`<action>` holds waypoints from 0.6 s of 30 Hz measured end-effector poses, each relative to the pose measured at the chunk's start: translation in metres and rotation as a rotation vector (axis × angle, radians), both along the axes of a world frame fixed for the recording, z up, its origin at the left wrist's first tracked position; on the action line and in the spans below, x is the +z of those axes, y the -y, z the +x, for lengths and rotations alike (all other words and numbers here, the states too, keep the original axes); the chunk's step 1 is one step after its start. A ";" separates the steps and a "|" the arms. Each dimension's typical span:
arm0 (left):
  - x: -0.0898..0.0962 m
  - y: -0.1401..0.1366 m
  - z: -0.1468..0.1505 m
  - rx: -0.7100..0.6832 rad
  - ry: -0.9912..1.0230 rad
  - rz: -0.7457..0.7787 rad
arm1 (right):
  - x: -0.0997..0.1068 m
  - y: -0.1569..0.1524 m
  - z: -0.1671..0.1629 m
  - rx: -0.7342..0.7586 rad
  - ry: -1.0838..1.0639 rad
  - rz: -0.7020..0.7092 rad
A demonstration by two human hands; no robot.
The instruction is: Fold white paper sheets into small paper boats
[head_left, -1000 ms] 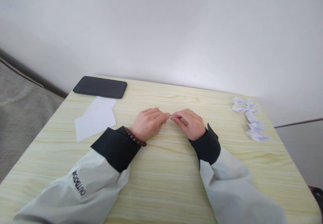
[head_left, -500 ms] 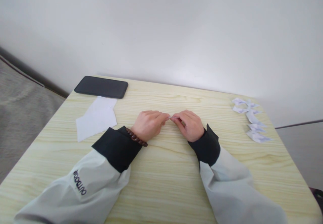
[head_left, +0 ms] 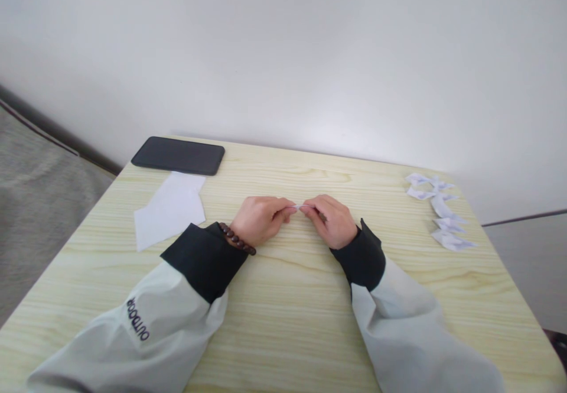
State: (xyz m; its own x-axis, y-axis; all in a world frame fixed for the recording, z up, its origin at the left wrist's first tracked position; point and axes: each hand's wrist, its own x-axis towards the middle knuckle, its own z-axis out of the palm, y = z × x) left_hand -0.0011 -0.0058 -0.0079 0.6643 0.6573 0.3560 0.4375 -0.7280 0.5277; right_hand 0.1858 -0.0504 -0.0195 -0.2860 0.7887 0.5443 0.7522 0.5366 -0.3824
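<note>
Between my fingertips is a small folded piece of white paper (head_left: 298,206), seen nearly edge-on and mostly hidden by the fingers. My left hand (head_left: 262,218) pinches its left end between thumb and forefinger; a dark bead bracelet (head_left: 237,239) circles that wrist. At the other end, my right hand (head_left: 331,220) grips the paper with thumb and fingers, the rest curled under. Both hands are close together over the middle of the wooden table (head_left: 283,310).
White paper sheets (head_left: 170,208) lie on the left, just below a black phone (head_left: 179,155). Several folded paper figures (head_left: 449,224) stand along the right side. A white wall (head_left: 283,56) rises behind the table's back edge.
My fingertips have parted slightly, with a little more of the white paper showing between them. The left hand's fingers have shifted a bit; the other things stay in place.
</note>
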 end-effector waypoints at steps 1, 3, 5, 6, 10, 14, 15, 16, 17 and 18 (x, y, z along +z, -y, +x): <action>0.000 0.000 0.000 0.012 0.002 -0.006 | 0.000 0.000 0.000 -0.001 -0.014 0.002; 0.001 0.001 0.001 0.050 -0.005 0.000 | 0.002 0.000 0.001 -0.008 -0.046 -0.003; 0.002 0.001 0.001 0.102 0.002 0.020 | 0.003 0.000 0.001 -0.008 -0.076 -0.023; 0.002 0.000 0.001 0.123 0.013 0.026 | 0.003 0.000 0.002 -0.008 -0.086 -0.035; 0.002 -0.002 0.000 0.137 0.037 0.017 | 0.003 -0.001 0.002 -0.028 -0.105 -0.061; 0.001 -0.006 -0.002 0.099 0.030 0.019 | 0.001 -0.002 0.004 -0.021 -0.133 -0.061; 0.001 -0.007 -0.002 0.095 0.029 0.018 | 0.000 -0.002 0.004 -0.006 -0.126 -0.063; 0.001 -0.007 -0.002 0.093 0.029 0.021 | 0.000 -0.002 0.005 0.006 -0.112 -0.069; 0.001 -0.008 -0.002 0.089 0.028 0.026 | -0.001 -0.002 0.005 0.013 -0.095 -0.069; 0.000 -0.008 -0.002 0.083 0.027 0.038 | -0.001 -0.003 0.006 0.016 -0.081 -0.065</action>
